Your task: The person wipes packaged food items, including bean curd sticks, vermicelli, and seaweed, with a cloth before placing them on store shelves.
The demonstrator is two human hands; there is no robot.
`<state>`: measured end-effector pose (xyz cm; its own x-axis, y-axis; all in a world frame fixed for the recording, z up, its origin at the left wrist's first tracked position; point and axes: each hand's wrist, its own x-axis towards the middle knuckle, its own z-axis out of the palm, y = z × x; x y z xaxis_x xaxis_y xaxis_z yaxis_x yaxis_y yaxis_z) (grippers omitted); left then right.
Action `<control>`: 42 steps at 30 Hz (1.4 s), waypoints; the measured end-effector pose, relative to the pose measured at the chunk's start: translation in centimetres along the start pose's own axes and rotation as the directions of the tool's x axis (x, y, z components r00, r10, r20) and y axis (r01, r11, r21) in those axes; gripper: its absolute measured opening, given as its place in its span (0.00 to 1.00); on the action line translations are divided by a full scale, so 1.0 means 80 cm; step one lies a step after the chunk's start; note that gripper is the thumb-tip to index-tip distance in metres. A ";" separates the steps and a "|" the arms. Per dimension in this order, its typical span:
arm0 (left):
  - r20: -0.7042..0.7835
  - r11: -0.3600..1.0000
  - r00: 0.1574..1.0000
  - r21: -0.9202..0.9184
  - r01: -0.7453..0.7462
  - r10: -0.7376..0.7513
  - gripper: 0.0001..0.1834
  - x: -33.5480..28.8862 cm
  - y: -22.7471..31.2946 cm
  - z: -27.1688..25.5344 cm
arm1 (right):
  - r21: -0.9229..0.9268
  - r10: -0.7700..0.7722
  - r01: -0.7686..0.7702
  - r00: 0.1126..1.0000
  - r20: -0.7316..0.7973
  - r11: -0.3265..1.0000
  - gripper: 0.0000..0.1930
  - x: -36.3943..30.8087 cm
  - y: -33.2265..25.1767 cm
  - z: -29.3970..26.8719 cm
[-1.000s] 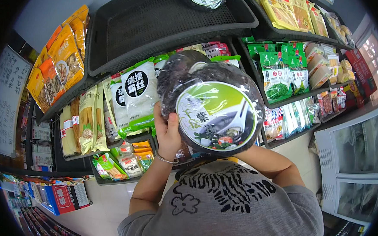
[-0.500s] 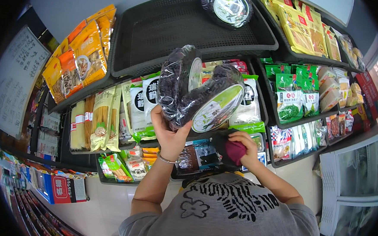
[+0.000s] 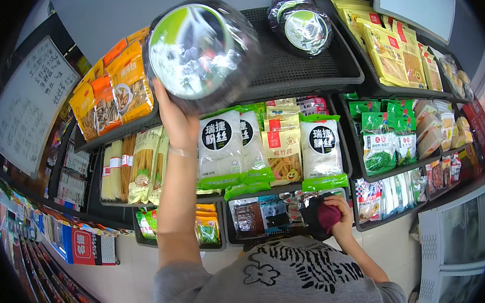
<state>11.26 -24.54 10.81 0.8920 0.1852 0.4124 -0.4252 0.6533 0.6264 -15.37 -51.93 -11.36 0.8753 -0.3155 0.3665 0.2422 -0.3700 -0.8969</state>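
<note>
My left hand (image 3: 172,119) grips a round, plastic-wrapped pack of dark dried seaweed (image 3: 234,56) by its lower edge. Its round green-and-white label faces me; motion blurs the pack, and I cannot tell whether a second one sits behind it. The pack is held up in front of the left part of a black mesh tray (image 3: 281,70). More seaweed packs (image 3: 305,33) lie stacked at that tray's far right. Lower down on the right, my right hand (image 3: 343,216) is closed round a bunched maroon and black cloth (image 3: 326,216), in front of the lower shelf.
Orange bags (image 3: 127,86) stand left of the top tray, yellow bags (image 3: 385,49) right of it. The row below holds white noodle bags (image 3: 220,147) and green bags (image 3: 379,140). A whiteboard (image 3: 26,105) is at far left, a glass-doored cabinet (image 3: 465,237) at lower right.
My left hand has moved up and left with the seaweed, and the label has turned towards me. My right hand has shifted right and slightly down, still holding the cloth.
</note>
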 end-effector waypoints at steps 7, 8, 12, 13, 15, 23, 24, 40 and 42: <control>-0.051 0.834 0.844 0.133 0.535 -0.534 0.25 0.164 -0.050 -0.058 | 0.019 0.082 -0.080 0.990 -0.113 0.997 0.14 -0.019 -0.005 -0.017; -0.028 0.798 0.816 0.190 0.572 -0.578 0.25 0.177 -0.056 -0.072 | 0.006 0.084 -0.084 0.987 -0.136 0.996 0.14 -0.024 0.000 -0.022; -0.088 0.654 0.747 0.425 0.626 -0.658 0.31 0.244 -0.063 -0.132 | 0.015 0.143 -0.143 0.967 -0.212 0.990 0.13 -0.043 0.016 -0.038; -0.166 0.467 0.947 0.838 0.281 -0.274 0.32 0.274 -0.049 -0.162 | 0.040 0.147 -0.142 0.967 -0.207 0.989 0.13 -0.042 0.014 -0.039; 0.185 -0.187 0.965 0.971 -0.150 0.187 0.35 0.270 -0.074 -0.126 | 0.006 0.176 -0.181 0.950 -0.259 0.983 0.13 -0.054 0.016 -0.050; 0.532 0.067 0.831 0.846 -0.528 -0.165 0.37 0.207 -0.185 0.084 | 0.048 0.232 -0.229 0.924 -0.305 0.972 0.07 -0.068 -0.001 -0.061; 0.494 0.094 0.843 0.869 -0.486 -0.214 0.40 0.210 -0.210 0.095 | 0.051 0.229 -0.224 0.924 -0.306 0.973 0.07 -0.066 -0.005 -0.061; 0.336 0.808 0.801 0.518 0.281 -0.495 0.23 0.143 -0.254 0.164 | 0.500 0.535 -0.344 0.786 -0.308 0.794 0.07 -0.084 -0.015 -0.086; 0.402 0.900 0.820 0.328 0.286 -0.408 0.19 0.124 -0.215 0.162 | 0.558 0.491 -0.266 0.817 -0.303 0.786 0.09 -0.054 -0.027 -0.086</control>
<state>25.45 -43.43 12.73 0.8429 -0.4096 0.3488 -0.1776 0.4002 0.8991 -22.60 -55.78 -9.28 0.7073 -0.7038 -0.0666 0.1906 0.2805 -0.9408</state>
